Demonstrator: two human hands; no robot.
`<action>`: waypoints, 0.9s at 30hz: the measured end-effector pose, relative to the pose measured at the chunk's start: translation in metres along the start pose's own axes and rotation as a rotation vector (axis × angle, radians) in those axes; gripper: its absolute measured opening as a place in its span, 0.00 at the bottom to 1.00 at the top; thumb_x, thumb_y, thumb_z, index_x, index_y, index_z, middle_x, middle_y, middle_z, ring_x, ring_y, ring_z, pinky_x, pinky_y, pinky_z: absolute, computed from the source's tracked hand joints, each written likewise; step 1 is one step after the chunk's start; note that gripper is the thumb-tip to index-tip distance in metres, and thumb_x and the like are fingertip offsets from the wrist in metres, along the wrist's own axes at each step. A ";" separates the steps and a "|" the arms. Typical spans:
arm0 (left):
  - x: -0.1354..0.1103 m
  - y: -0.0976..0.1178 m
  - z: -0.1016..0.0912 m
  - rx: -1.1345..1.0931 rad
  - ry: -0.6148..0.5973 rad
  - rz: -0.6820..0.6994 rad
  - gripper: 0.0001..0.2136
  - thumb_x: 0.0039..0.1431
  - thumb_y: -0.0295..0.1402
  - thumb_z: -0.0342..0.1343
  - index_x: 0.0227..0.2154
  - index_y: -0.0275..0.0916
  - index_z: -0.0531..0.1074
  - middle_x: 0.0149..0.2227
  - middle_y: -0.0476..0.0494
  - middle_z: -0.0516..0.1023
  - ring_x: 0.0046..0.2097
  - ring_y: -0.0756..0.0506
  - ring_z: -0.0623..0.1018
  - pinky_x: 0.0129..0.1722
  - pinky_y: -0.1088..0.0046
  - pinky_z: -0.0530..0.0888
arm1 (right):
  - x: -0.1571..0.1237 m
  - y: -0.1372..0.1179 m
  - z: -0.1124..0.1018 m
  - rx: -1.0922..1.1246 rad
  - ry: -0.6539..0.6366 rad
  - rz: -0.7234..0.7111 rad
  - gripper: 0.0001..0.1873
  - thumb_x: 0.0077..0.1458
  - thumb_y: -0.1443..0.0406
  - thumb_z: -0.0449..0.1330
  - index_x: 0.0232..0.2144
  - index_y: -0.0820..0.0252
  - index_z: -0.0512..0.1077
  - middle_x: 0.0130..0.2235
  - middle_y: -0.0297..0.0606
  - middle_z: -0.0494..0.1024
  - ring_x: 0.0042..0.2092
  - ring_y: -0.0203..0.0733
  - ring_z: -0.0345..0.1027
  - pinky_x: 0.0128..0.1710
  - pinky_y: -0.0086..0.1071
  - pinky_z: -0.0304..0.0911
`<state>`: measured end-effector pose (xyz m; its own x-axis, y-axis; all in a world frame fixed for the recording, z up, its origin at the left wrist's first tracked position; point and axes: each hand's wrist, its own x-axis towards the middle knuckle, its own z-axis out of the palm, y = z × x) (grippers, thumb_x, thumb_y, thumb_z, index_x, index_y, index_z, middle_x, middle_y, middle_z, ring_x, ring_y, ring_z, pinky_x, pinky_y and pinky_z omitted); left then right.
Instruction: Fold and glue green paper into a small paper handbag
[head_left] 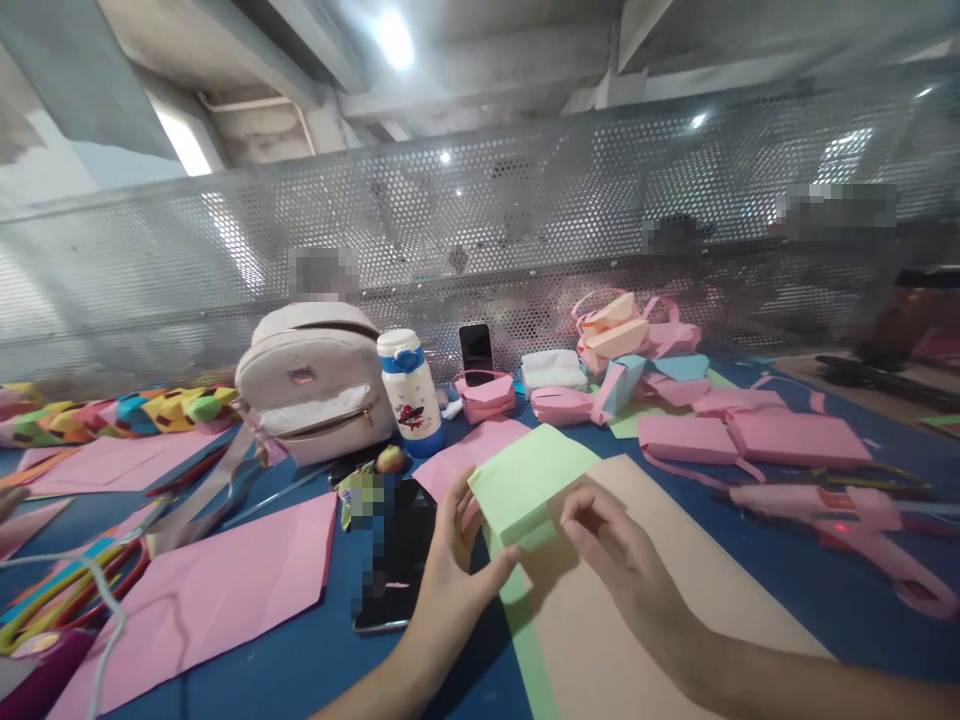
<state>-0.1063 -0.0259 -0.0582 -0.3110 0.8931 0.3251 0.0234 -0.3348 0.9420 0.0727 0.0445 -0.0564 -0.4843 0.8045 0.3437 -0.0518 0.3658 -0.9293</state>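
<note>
A folded piece of light green paper, shaped like a shallow box, is held tilted above the sheets in front of me. My left hand grips its left side, thumb along the near edge and fingers behind. At the right near corner of the paper, my right hand has its fingers curled in a pinch; exactly how much paper lies between them is hidden. Beneath both hands lie a large peach paper sheet and a green sheet under its left edge.
A pink glue gun lies at the right, its red light on. Folded pink paper bags stand behind it. A phone, pink sheet, backpack and water bottle are leftward. Scissors lie far left.
</note>
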 end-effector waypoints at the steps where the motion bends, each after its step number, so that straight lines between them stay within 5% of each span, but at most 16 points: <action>1: 0.000 0.000 0.000 0.013 -0.005 0.008 0.36 0.54 0.40 0.68 0.62 0.46 0.56 0.64 0.37 0.65 0.67 0.34 0.62 0.66 0.56 0.62 | 0.001 -0.002 -0.002 -0.053 -0.018 -0.106 0.14 0.67 0.54 0.54 0.33 0.54 0.69 0.31 0.34 0.68 0.34 0.41 0.64 0.35 0.33 0.60; 5: -0.002 -0.001 -0.001 0.084 -0.015 0.067 0.35 0.55 0.38 0.67 0.62 0.47 0.56 0.67 0.38 0.59 0.67 0.34 0.63 0.66 0.55 0.62 | 0.011 -0.014 -0.013 -0.337 -0.027 -0.614 0.07 0.67 0.60 0.56 0.38 0.52 0.73 0.38 0.37 0.73 0.44 0.46 0.65 0.47 0.41 0.56; 7: -0.003 -0.002 -0.001 0.110 -0.020 0.103 0.35 0.55 0.37 0.67 0.62 0.49 0.56 0.67 0.39 0.57 0.67 0.35 0.63 0.66 0.55 0.62 | 0.017 -0.021 -0.018 -0.465 -0.009 -0.719 0.06 0.67 0.62 0.57 0.42 0.50 0.74 0.44 0.38 0.73 0.49 0.48 0.63 0.50 0.43 0.53; 27: -0.006 0.008 0.003 0.106 -0.024 0.090 0.35 0.51 0.39 0.69 0.60 0.48 0.59 0.65 0.39 0.62 0.68 0.33 0.62 0.65 0.55 0.64 | 0.032 -0.030 -0.029 -0.581 -0.042 -0.795 0.03 0.62 0.66 0.64 0.37 0.51 0.78 0.44 0.35 0.77 0.46 0.46 0.63 0.47 0.42 0.53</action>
<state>-0.1012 -0.0327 -0.0521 -0.2800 0.8684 0.4093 0.1503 -0.3814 0.9121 0.0846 0.0729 -0.0137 -0.5255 0.2119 0.8240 0.0560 0.9750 -0.2151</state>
